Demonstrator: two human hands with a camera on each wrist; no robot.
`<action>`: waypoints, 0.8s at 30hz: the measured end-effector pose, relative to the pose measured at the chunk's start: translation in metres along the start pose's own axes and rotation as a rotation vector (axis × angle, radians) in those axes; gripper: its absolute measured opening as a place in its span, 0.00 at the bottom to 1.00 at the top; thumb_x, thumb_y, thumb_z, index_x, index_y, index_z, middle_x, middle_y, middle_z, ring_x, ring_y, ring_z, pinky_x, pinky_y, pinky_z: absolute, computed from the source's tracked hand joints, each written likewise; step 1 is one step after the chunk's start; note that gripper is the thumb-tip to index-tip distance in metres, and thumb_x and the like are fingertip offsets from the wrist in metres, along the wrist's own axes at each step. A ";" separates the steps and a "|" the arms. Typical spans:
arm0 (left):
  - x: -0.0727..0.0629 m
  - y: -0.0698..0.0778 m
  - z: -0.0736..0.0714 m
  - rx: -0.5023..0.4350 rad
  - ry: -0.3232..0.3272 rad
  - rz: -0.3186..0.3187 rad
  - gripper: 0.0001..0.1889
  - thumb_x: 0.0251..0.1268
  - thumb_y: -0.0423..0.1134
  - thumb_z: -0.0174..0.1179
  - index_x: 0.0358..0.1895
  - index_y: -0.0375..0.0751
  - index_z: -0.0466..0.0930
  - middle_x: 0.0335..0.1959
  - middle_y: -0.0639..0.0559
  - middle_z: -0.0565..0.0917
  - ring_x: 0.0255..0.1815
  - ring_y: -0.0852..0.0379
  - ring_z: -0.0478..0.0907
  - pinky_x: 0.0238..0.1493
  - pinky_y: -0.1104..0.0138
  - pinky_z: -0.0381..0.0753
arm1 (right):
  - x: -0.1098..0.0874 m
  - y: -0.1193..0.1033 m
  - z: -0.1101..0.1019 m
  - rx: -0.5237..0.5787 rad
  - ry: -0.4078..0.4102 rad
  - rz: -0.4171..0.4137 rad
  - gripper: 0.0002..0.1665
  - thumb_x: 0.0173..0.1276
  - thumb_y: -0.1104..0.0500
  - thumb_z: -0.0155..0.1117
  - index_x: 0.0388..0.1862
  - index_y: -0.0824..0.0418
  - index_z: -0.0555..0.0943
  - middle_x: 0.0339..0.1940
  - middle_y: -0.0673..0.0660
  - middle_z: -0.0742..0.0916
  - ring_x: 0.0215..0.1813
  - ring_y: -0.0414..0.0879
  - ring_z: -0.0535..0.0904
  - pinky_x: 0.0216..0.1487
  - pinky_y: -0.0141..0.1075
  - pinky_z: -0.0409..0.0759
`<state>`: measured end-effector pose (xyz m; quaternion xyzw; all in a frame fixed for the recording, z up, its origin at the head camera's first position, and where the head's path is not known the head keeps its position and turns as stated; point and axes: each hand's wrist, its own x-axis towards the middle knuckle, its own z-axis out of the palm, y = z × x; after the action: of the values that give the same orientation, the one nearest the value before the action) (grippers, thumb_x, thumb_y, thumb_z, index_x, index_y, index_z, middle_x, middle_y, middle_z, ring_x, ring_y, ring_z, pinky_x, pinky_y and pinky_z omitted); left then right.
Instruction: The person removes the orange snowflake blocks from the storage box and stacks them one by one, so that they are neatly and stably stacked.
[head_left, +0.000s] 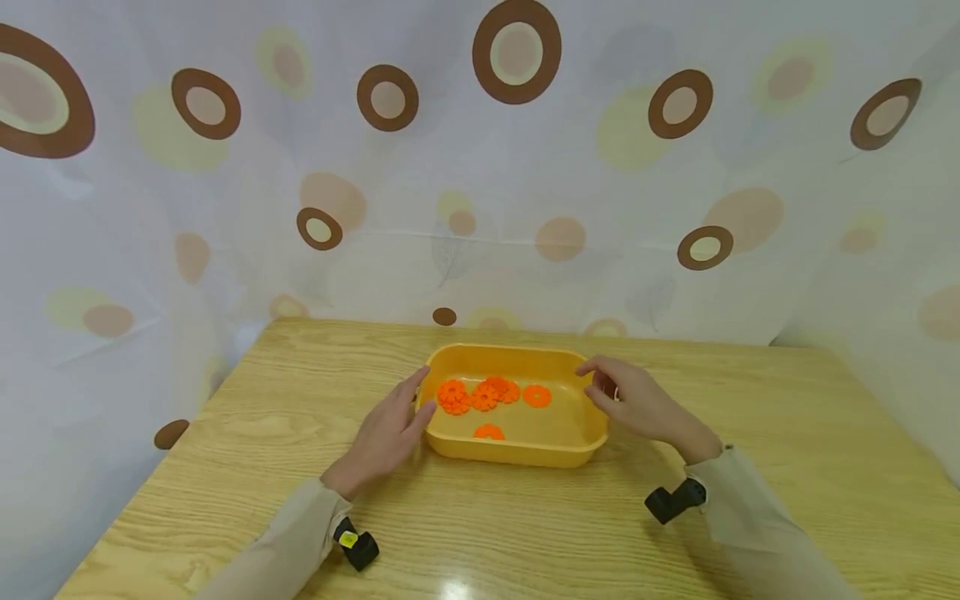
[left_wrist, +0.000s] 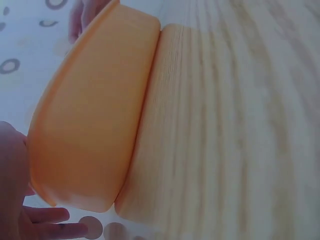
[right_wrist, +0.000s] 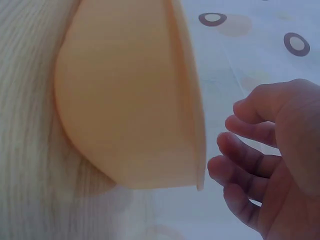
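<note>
1. My left grip, fingers straight, and right grip, fingers loosely bent, are released, at opposite ends of the yellow rectangular plastic tray, where orange flower-shaped discs lie.
2. I judge this as tray-handling; the next move probably calls for closing on the rim or reaching inside.
3. The tray sits on a pale wood-grain bench; behind hangs a white sheet printed with brown rings.

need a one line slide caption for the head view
Left hand and right hand at opposite ends of a yellow tray of orange flower-shaped pieces on a wood-grain table.
</note>
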<state>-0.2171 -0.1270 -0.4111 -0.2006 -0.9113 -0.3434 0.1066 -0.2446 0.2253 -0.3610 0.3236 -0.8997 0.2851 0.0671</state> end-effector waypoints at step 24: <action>0.001 -0.004 0.004 -0.018 -0.080 -0.050 0.29 0.77 0.45 0.43 0.74 0.37 0.53 0.73 0.40 0.61 0.70 0.43 0.65 0.68 0.50 0.63 | 0.060 -0.023 0.003 0.122 -0.286 -0.040 0.12 0.73 0.61 0.55 0.51 0.61 0.80 0.19 0.47 0.71 0.19 0.36 0.59 0.29 0.32 0.64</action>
<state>-0.2195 -0.1264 -0.4164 -0.1923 -0.9164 -0.3459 0.0597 -0.2765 0.1765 -0.3347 0.3820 -0.8745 0.2891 -0.0759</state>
